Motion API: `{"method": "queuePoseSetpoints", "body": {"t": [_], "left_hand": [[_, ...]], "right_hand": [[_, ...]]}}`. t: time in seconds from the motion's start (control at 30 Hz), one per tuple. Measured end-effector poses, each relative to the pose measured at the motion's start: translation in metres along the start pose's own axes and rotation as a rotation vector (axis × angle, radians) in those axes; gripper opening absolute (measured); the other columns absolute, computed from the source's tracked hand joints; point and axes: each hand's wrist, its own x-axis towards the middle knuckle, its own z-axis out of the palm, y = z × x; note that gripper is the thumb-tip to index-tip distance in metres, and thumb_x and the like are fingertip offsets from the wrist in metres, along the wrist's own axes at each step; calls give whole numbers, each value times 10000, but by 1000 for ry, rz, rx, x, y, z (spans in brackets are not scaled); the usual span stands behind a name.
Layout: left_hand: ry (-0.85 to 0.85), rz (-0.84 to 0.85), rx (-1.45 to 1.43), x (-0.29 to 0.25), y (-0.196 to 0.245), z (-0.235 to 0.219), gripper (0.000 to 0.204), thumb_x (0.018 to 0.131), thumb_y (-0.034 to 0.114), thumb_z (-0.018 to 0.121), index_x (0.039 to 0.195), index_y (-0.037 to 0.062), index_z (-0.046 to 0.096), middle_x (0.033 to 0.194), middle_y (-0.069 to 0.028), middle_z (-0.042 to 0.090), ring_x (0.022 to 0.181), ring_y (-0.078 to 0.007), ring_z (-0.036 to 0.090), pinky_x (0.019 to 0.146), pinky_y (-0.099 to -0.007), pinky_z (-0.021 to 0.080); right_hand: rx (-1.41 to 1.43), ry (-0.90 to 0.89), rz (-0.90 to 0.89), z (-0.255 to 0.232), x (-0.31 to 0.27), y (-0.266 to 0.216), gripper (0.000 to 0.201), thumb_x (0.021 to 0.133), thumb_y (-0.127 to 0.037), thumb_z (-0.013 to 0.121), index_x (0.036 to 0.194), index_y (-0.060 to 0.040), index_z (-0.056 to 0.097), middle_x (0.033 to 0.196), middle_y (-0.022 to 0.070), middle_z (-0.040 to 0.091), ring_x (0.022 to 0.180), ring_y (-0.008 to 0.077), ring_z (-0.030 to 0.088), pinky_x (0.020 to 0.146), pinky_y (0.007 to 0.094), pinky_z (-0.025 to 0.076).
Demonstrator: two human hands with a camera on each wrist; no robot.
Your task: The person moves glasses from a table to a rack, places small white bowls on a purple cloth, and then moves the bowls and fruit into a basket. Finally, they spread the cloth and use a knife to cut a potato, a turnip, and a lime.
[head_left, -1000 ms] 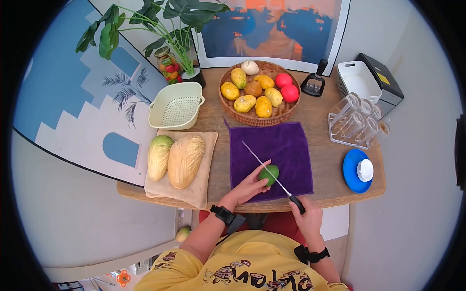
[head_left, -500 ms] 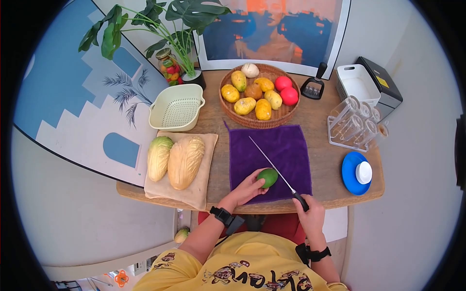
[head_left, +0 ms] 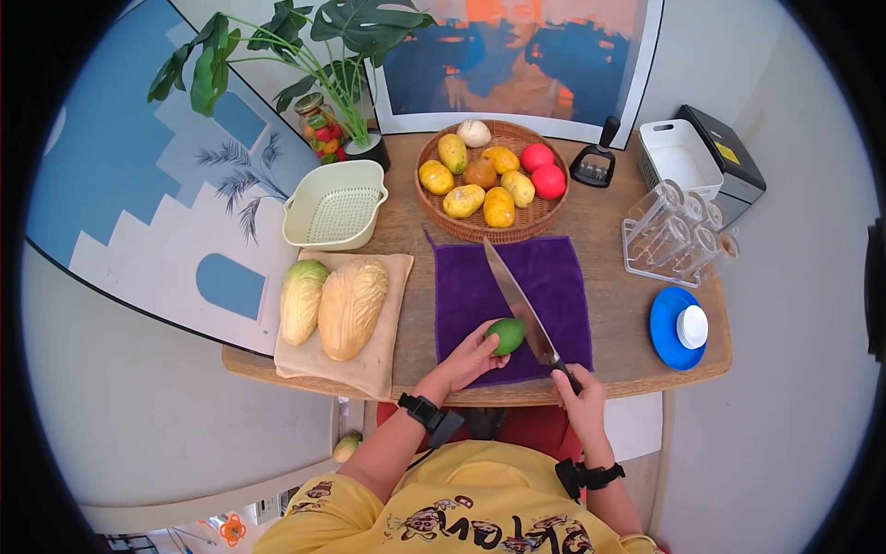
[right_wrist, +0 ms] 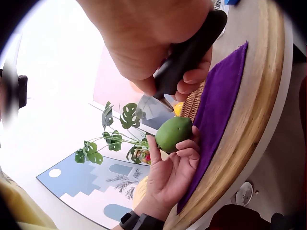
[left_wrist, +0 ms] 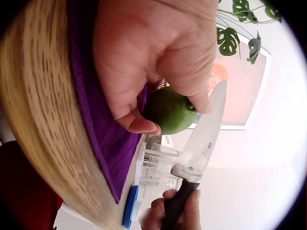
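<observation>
My left hand (head_left: pixel 471 360) holds a smooth green, egg-shaped fruit (head_left: pixel 504 338) over the purple cloth (head_left: pixel 461 286), with thumb and fingers around it in the left wrist view. In my right hand (head_left: pixel 584 404) is a kitchen knife (head_left: pixel 519 303), gripped by its black handle. The broad blade points away from the body, its flat side showing to the head camera, and passes close along the fruit's right side. Seen from the right wrist, the fruit's skin (right_wrist: pixel 171 136) looks whole, with the left fingertips beneath it.
Beyond the cloth stands a wicker basket (head_left: pixel 430 206) with several yellow and red fruits. Two cabbages (head_left: pixel 353 309) lie on a beige cushion at left, below a pale green colander (head_left: pixel 306 226). Glasses on a rack (head_left: pixel 660 270) and a blue plate (head_left: pixel 666 346) stand at right.
The knife has turned from edge-on to showing its flat side, and its tip points farther forward. The left hand and fruit have shifted slightly left, away from under the blade.
</observation>
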Motion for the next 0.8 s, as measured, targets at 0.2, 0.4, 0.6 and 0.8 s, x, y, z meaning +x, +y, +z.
{"method": "queuePoseSetpoints", "body": {"t": [0.2, 0.4, 0.6, 0.8], "left_hand": [[85, 0, 89, -1, 1, 8, 521, 1049, 390, 566, 1445, 86, 416, 1115, -50, 567, 934, -148, 586, 816, -284, 500], [262, 116, 415, -12, 29, 31, 488, 1057, 309, 566, 1454, 62, 427, 1088, -51, 588, 869, -116, 590, 749, -254, 500], [463, 329, 568, 14, 94, 32, 637, 948, 94, 713, 1499, 83, 394, 1143, -44, 611, 849, -90, 588, 720, -243, 502], [590, 324, 811, 56, 136, 11, 716, 902, 202, 781, 1500, 88, 405, 1066, -27, 620, 757, -74, 580, 643, -211, 471]], "right_hand": [[323, -52, 131, 10, 14, 18, 268, 1029, -268, 622, 931, -25, 674, 678, 1, 611, 548, 61, 530, 487, 224, 398], [518, 16, 193, 10, 10, 42, 294, 1070, -300, 545, 949, -44, 625, 692, 7, 595, 542, 69, 510, 487, 225, 399], [565, 39, 157, 11, 10, 44, 298, 1073, -302, 538, 937, -48, 614, 700, 10, 595, 554, 70, 516, 492, 224, 406], [552, 38, 143, 14, 10, 47, 292, 1073, -291, 539, 941, -44, 618, 699, 12, 598, 551, 71, 516, 495, 224, 410]]}}
